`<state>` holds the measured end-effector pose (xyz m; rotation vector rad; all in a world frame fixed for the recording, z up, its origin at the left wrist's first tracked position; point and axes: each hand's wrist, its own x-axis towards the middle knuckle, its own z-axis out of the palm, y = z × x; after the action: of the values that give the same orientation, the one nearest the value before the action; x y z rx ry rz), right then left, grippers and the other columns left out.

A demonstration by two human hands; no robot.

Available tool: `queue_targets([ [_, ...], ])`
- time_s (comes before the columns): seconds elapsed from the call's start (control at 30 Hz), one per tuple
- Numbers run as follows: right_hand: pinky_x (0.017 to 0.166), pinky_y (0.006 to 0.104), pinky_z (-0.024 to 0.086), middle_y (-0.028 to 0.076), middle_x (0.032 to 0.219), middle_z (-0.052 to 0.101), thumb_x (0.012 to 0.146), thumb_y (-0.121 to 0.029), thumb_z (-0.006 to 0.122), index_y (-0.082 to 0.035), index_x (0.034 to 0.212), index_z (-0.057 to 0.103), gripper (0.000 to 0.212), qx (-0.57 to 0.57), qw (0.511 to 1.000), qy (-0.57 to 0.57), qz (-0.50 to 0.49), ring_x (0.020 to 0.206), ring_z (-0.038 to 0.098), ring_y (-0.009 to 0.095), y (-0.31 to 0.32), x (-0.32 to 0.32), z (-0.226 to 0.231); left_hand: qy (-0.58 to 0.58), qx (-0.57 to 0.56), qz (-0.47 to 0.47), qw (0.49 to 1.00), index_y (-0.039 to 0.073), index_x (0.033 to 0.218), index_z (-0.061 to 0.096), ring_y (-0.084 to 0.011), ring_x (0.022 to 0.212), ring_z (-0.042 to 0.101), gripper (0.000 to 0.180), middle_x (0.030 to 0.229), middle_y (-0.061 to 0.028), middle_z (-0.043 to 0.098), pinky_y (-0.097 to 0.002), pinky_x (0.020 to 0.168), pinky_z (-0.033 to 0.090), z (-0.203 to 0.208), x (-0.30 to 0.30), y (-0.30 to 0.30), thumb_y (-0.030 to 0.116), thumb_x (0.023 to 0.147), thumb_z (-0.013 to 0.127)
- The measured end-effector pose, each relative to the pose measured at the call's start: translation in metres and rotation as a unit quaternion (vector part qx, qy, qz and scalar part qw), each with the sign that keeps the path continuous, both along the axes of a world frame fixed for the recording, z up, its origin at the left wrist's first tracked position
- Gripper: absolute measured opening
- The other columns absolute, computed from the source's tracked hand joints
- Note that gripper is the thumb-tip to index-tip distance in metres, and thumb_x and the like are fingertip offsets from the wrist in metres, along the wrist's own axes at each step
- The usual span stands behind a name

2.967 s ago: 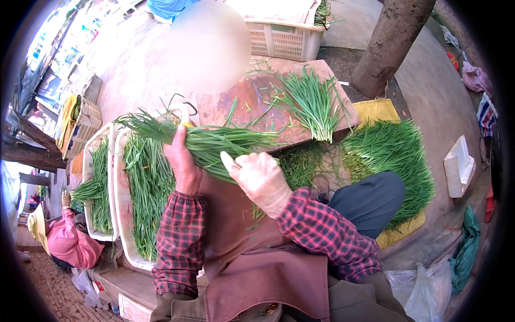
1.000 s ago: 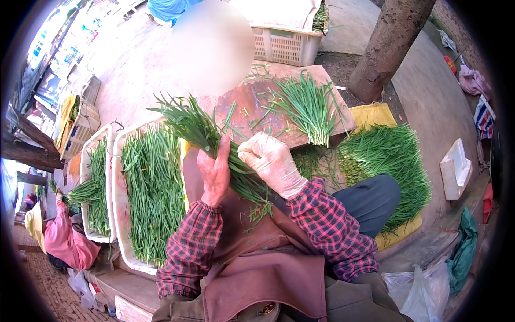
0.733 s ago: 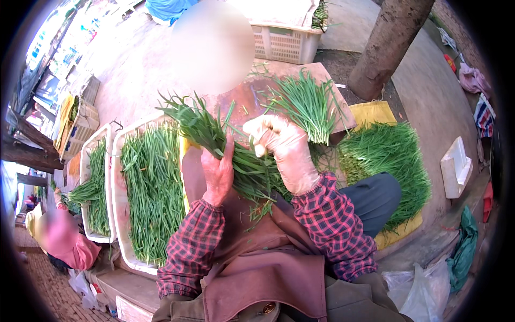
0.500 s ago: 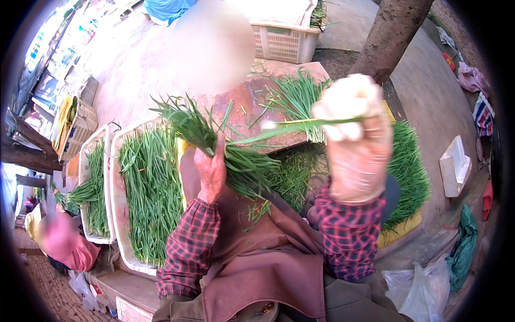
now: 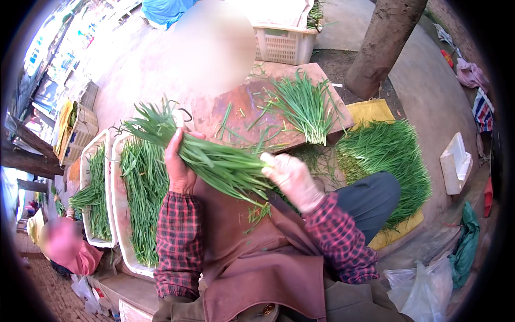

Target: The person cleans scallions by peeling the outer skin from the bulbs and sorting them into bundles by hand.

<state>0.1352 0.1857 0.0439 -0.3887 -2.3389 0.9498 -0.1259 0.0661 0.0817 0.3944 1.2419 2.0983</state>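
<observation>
A bunch of green chives (image 5: 220,158) lies slantwise in front of me, its leafy tips to the upper left. My left hand (image 5: 181,163), bare, is wrapped round it toward the leafy end. At the other end my right hand (image 5: 292,177), in a pale glove, pinches stalks at the bunch's right edge; its fingertips partly hide what they hold. Beyond, a smaller pile of chives (image 5: 306,104) rests on a worn board (image 5: 247,115). Loose trimmings lie on my brown apron (image 5: 241,236) and below the board.
Two white crates (image 5: 120,201) of chives stand at my left. To the right, chives (image 5: 394,161) are heaped on yellow sacking (image 5: 370,111). A tree trunk (image 5: 386,45) and a lidded white crate (image 5: 284,45) are farther off. Another person in pink (image 5: 80,255) sits at far left.
My right hand has come down from its raised place with a long stalk and now meets the bunch. My left hand has shifted left and up, turning the bunch flatter.
</observation>
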Motion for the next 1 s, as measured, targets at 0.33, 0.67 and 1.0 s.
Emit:
queue_targets([
  [0.33,0.07,0.039,0.053,0.01,0.087,0.069,0.088,-0.014,0.072,-0.004,0.101,0.072,0.015,-0.046,0.984,0.107,-0.137,0.078,0.066,0.029,-0.028,-0.015,0.029,-0.114,0.011,-0.047,0.992,0.006,0.099,0.063,-0.0189,0.08,0.066,0.02,0.092,-0.0101,0.069,-0.0341,0.075,0.057,-0.026,-0.016,-0.007,0.026,0.1,0.059],
  [0.67,0.067,0.0278,0.052,0.007,0.083,0.071,0.093,-0.01,0.069,0.002,0.1,0.072,0.015,-0.33,0.933,0.072,-0.122,0.073,0.066,0.011,0.015,-0.016,0.025,-0.227,-0.026,-0.078,0.97,0.006,0.097,0.066,-0.0208,0.073,0.068,0.011,0.085,-0.0068,0.069,-0.0347,0.067,0.058,-0.022,0.005,0.002,0.016,0.095,0.064],
  [1.0,0.083,0.0358,0.052,0.014,0.101,0.071,0.088,-0.017,0.074,0.003,0.117,0.067,0.036,-0.134,0.973,0.096,-0.159,0.093,0.067,0.025,0.004,-0.013,0.022,-0.317,-0.047,-0.1,0.942,-0.005,0.102,0.066,-0.0304,0.086,0.07,0.032,0.093,-0.0172,0.072,-0.0437,0.084,0.058,-0.047,-0.01,-0.001,0.025,0.099,0.057],
])
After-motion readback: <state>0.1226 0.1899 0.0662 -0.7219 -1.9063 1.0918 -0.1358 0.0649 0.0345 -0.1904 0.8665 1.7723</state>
